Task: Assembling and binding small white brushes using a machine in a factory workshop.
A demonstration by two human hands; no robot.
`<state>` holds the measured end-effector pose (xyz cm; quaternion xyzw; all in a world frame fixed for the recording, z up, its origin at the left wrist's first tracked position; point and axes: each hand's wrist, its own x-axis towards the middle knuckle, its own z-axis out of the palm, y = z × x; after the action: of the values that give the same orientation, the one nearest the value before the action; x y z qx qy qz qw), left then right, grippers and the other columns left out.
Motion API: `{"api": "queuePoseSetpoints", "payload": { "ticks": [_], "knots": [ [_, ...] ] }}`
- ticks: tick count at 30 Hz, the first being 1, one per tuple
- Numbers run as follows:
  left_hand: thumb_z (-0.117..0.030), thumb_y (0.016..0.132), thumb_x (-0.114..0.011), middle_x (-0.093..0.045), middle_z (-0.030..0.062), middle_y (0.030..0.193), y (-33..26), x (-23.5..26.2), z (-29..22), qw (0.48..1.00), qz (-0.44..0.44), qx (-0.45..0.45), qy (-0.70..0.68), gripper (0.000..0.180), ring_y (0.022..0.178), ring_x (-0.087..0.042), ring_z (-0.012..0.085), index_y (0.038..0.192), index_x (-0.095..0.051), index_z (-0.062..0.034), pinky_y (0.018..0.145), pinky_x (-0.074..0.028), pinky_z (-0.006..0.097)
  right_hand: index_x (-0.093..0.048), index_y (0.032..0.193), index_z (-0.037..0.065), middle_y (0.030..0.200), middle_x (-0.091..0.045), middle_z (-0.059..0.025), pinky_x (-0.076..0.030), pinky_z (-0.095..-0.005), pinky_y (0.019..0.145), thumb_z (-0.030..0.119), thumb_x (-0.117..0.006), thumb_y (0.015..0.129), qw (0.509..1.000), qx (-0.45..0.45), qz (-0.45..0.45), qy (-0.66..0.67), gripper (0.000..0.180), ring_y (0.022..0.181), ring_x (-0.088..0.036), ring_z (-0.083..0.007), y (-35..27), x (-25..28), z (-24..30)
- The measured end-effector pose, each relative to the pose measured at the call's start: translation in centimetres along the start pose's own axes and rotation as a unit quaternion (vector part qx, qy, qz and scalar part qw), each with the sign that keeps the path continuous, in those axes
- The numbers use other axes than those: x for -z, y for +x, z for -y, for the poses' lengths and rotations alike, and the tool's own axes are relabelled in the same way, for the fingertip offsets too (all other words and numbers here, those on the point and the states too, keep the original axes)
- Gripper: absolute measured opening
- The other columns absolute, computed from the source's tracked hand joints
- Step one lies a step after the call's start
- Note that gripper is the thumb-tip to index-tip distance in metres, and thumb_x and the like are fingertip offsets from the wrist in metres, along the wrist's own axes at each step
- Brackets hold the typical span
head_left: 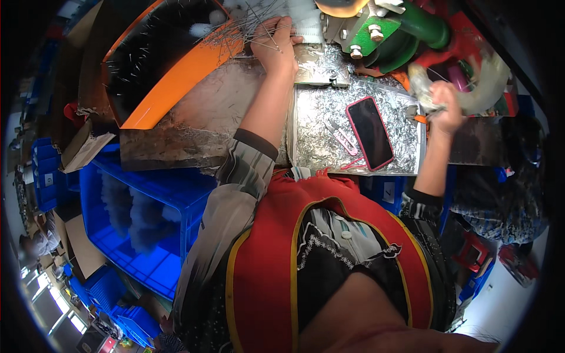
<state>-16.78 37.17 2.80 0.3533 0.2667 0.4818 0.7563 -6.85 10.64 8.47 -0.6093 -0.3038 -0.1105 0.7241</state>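
Note:
At the top middle, my left hand (278,48) is closed, its fingers curled beside a loose heap of thin metal wires (253,25). White translucent bristles (307,19) lie just past its fingertips. What the fingers pinch is too small to make out. On the right, my right hand (448,109) is wrapped round the rim of a handwheel (487,88) with a pale, cloudy covering. Between the hands stands a green machine (379,32) with large bolts and a metal block (318,62) at its base.
An orange tray (176,82) with a dark inside stands at the left. A phone (369,132) in a red case and a small cutter (344,140) lie on the shavings-covered bench (312,117). Below left, a blue bin (150,203) holds grey fluffy brushes (144,223).

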Motion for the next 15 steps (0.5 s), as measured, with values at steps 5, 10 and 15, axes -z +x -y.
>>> {"api": "queuePoseSetpoints", "payload": {
  "ticks": [5, 10, 15],
  "knots": [
    [0.003, 0.069, -0.061, -0.053, 0.0128, 0.087, -0.1, 0.8, 0.0, 0.996, 0.056, 0.062, 0.029, 0.036, 0.066, -0.055, 0.0177, 0.101, -0.044, 0.0063, 0.057, -0.049, 0.024, -0.049, 0.062, -0.001, 0.06, -0.052, -0.0078, -0.041, -0.0318, 0.071, 0.006, -0.051, 0.075, 0.997, -0.063, 0.019, 0.043, 0.015, 0.066, -0.053, -0.018, -0.5, 1.0, -0.7],
    [0.009, 0.068, -0.059, -0.053, 0.0141, 0.098, -0.5, 3.6, -1.0, 0.985, 0.144, 0.098, 0.02, 0.052, 0.091, -0.052, 0.0211, 0.116, -0.039, 0.0057, 0.083, -0.043, 0.03, -0.057, 0.083, -0.003, 0.077, -0.056, -0.0068, -0.043, -0.0289, 0.074, 0.018, -0.053, 0.082, 0.963, -0.225, -0.141, -0.051, 0.022, 0.075, -0.054, -0.0158, -4.1, -1.2, 0.9],
    [0.009, 0.069, -0.057, -0.05, 0.0123, 0.107, -1.5, 5.1, -2.8, 0.975, 0.118, 0.105, 0.154, 0.048, 0.101, -0.047, 0.0205, 0.114, -0.042, 0.0035, 0.088, -0.038, 0.03, -0.055, 0.089, -0.005, 0.083, -0.056, -0.0094, -0.046, -0.0265, 0.071, 0.023, -0.049, 0.084, 0.939, -0.299, 0.116, 0.121, 0.03, 0.077, -0.055, -0.0151, -8.1, -4.3, -1.5]
  ]
}}
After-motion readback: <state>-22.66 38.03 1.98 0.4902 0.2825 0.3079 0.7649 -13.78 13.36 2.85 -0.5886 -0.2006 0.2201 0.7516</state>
